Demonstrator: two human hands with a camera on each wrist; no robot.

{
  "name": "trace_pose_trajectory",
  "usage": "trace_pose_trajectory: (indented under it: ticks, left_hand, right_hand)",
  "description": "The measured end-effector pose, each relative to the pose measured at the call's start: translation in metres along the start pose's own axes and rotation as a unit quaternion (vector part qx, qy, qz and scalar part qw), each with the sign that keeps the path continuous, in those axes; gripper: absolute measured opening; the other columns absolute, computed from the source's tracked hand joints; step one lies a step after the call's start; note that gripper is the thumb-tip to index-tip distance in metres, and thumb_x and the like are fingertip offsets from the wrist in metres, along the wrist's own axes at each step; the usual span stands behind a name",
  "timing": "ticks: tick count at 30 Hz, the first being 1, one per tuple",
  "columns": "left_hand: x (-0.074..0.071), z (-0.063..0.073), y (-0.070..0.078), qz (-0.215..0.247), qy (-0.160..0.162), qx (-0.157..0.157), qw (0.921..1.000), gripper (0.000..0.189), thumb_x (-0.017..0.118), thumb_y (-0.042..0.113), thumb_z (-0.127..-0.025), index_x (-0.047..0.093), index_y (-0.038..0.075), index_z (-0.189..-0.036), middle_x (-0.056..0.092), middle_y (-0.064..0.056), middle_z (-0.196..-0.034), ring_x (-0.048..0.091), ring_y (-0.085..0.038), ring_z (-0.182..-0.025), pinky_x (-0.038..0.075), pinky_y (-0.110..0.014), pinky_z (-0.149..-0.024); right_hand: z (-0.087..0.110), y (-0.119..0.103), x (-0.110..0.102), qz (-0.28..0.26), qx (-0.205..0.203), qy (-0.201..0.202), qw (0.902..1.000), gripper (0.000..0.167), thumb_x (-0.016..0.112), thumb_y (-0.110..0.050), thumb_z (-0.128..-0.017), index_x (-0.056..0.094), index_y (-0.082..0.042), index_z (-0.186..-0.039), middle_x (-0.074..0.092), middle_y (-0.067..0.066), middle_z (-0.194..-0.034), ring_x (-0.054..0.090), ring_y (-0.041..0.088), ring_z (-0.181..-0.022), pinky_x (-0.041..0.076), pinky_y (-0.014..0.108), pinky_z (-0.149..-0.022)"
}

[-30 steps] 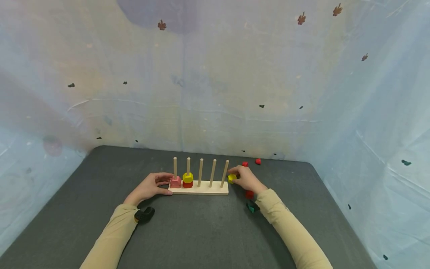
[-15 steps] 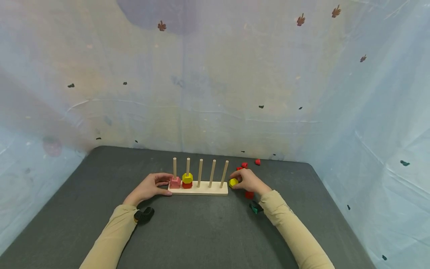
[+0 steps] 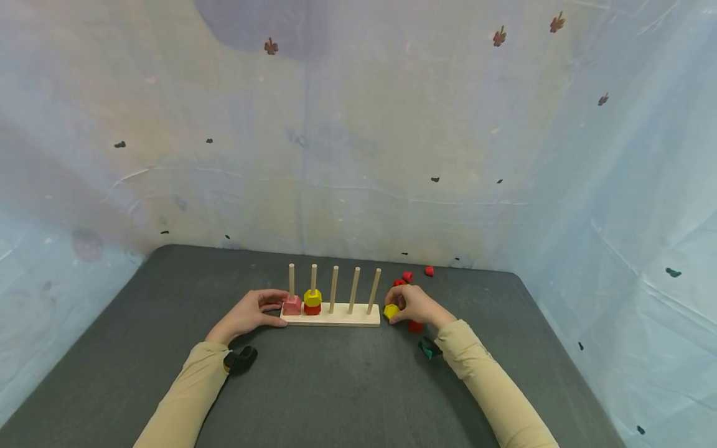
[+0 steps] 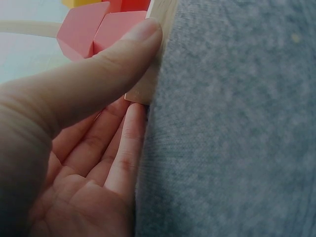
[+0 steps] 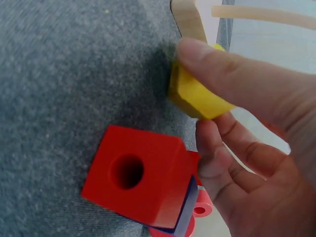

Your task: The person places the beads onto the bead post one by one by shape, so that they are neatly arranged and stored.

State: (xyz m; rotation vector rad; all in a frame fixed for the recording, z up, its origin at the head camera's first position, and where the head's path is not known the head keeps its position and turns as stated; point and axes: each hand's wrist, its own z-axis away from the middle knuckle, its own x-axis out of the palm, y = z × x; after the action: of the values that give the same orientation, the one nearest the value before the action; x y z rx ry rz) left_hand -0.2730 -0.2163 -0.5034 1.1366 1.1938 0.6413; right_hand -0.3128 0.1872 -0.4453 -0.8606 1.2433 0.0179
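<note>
A wooden peg board (image 3: 353, 318) with several upright pegs lies on the table. Pink blocks (image 4: 81, 29) are stacked on its leftmost peg. On the second peg a yellow hexagonal block (image 3: 312, 298) sits above a red one (image 3: 312, 309). My left hand (image 3: 249, 312) holds the board's left end, thumb on the front edge and fingers behind. Just off the right end, my right hand (image 3: 419, 306) pinches another yellow hexagonal block (image 5: 200, 94) between thumb and fingers, low over the table.
Beside my right hand sits a red block with a hole (image 5: 138, 173), a purple block (image 5: 186, 205) partly hidden behind it. More red blocks (image 3: 407, 275) lie farther back. The dark grey table (image 3: 347, 386) ends at a hanging pale sheet (image 3: 358, 124).
With the yellow block in its fingers, my right hand has shifted slightly right and toward me, away from the board's right end. My left hand stays on the board.
</note>
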Motion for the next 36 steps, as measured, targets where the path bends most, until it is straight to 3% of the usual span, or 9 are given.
trace_pose_trajectory:
  ticks: [9,13,17,23,30,36]
  left_hand:
    - [0.000,-0.001,-0.003,-0.001,0.001,0.000,1.0000,0.072,0.084,0.011,-0.072,0.051,-0.005,-0.134,0.051,-0.023,-0.134,0.052,-0.034,-0.121,0.048,-0.037,-0.097]
    - [0.000,0.002,0.003,-0.001,-0.001,0.001,1.0000,0.070,0.083,0.008,-0.073,0.050,-0.007,-0.133,0.051,-0.025,-0.133,0.052,-0.036,-0.120,0.047,-0.040,-0.097]
    - [0.001,0.007,0.018,0.003,-0.006,0.005,1.0000,0.069,0.083,0.006,-0.073,0.050,-0.010,-0.131,0.051,-0.028,-0.131,0.051,-0.039,-0.119,0.047,-0.044,-0.097]
    - [0.001,0.012,0.032,-0.002,-0.010,-0.005,0.9999,0.068,0.082,0.009,-0.074,0.050,-0.009,-0.132,0.050,-0.027,-0.132,0.051,-0.038,-0.120,0.046,-0.043,-0.098]
    - [0.001,0.011,0.029,0.001,-0.007,-0.003,1.0000,0.070,0.083,0.010,-0.073,0.051,-0.009,-0.132,0.051,-0.026,-0.132,0.050,-0.038,-0.121,0.045,-0.045,-0.099]
    - [0.001,0.011,0.028,0.008,-0.008,0.001,0.9999,0.068,0.082,0.006,-0.074,0.050,-0.009,-0.132,0.051,-0.027,-0.132,0.050,-0.039,-0.121,0.045,-0.046,-0.099]
  right_hand:
    - [0.006,0.004,0.000,-0.009,-0.016,-0.006,0.9998,0.027,0.079,-0.001,-0.077,0.068,-0.010,-0.100,0.061,-0.001,-0.088,0.055,0.015,-0.074,0.051,0.028,-0.063]
    - [0.012,0.004,-0.003,-0.016,-0.031,0.020,0.9992,0.026,0.078,-0.004,-0.079,0.069,-0.012,-0.102,0.063,-0.001,-0.092,0.058,0.018,-0.080,0.053,0.029,-0.068]
    - [0.019,-0.001,-0.012,-0.045,-0.052,0.059,0.9958,0.026,0.077,-0.004,-0.080,0.068,-0.011,-0.104,0.064,0.002,-0.099,0.060,0.022,-0.088,0.055,0.040,-0.078]
    - [0.024,-0.018,-0.034,-0.061,-0.087,0.104,0.9889,0.028,0.074,-0.003,-0.083,0.067,-0.010,-0.109,0.063,0.001,-0.105,0.061,0.018,-0.091,0.053,0.047,-0.085]
    - [0.025,-0.045,-0.059,-0.051,-0.108,0.137,0.9834,0.029,0.073,-0.007,-0.085,0.066,-0.013,-0.113,0.061,0.000,-0.109,0.059,0.024,-0.092,0.052,0.046,-0.081]
    - [0.017,-0.073,-0.069,-0.094,-0.141,0.172,0.9705,0.029,0.071,-0.007,-0.087,0.063,-0.009,-0.115,0.062,0.005,-0.110,0.059,0.020,-0.091,0.052,0.042,-0.081]
